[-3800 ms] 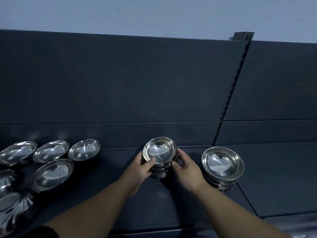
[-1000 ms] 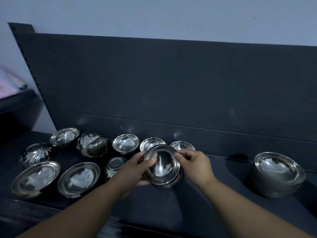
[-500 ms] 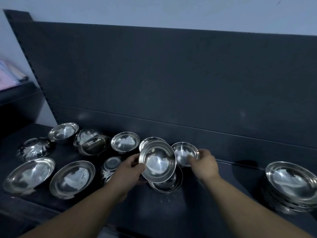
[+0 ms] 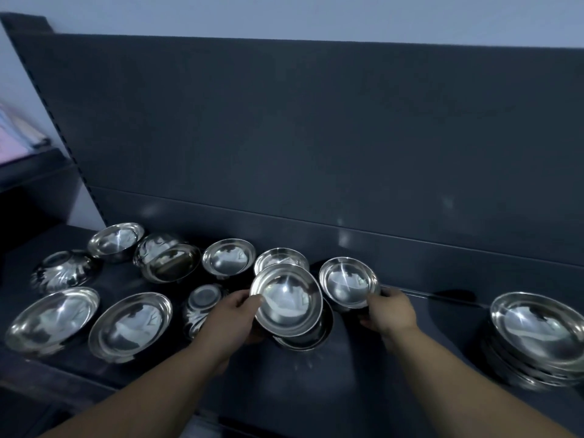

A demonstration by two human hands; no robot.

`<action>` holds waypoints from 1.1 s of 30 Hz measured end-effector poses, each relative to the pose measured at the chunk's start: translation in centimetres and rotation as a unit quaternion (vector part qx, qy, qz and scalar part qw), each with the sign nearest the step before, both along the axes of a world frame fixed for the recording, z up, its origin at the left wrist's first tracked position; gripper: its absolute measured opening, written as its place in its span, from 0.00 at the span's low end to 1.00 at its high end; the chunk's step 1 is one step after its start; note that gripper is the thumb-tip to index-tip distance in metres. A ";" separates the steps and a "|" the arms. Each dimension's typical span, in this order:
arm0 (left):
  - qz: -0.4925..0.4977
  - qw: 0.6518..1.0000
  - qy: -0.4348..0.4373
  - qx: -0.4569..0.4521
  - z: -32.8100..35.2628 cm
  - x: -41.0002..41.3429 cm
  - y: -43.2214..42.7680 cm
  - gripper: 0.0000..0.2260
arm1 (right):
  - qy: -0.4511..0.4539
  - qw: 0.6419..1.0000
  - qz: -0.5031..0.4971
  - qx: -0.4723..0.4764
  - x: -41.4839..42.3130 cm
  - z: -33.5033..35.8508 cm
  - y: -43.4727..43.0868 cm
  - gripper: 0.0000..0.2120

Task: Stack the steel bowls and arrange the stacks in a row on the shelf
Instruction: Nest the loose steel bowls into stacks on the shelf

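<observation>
As the right hand [image 4: 390,312] leaves the small stack [image 4: 289,303], it clamps a loose bowl [image 4: 347,284].
Left hand's [image 4: 235,314] grip stays clamped on the stack — another bowl joins next.

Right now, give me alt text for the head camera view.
A person's left hand holds a small stack of steel bowls while the right hand grips a single bowl beside it. Loose bowls sit left on the dark shelf; a finished stack stands right.
</observation>
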State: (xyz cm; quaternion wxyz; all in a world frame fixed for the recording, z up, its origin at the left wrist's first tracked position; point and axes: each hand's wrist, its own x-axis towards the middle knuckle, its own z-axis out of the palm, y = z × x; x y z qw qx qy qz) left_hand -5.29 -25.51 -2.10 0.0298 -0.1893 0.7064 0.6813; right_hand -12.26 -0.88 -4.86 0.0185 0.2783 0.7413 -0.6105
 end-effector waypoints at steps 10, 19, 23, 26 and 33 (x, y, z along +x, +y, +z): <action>-0.016 0.997 -0.017 -0.079 -0.2 0.1 1.3 0.09 | 0.118 0.985 0.029 -0.126 5.0 6.7 -0.5 0.06; -0.041 0.998 -0.047 -0.007 -0.6 0.0 1.1 0.06 | 0.062 0.988 0.135 -0.035 5.5 6.5 -2.8 0.05; -0.040 0.998 -0.048 0.002 -0.8 0.5 0.5 0.09 | 0.036 0.989 0.146 -0.008 5.1 5.4 -3.6 0.05; -0.043 0.998 -0.047 0.001 -0.7 0.8 0.1 0.10 | 0.025 0.989 0.144 0.002 5.0 4.6 -4.2 0.05; -0.068 0.997 -0.035 0.015 -0.3 1.0 0.4 0.06 | 0.031 0.975 0.175 0.133 4.4 3.3 -4.0 0.10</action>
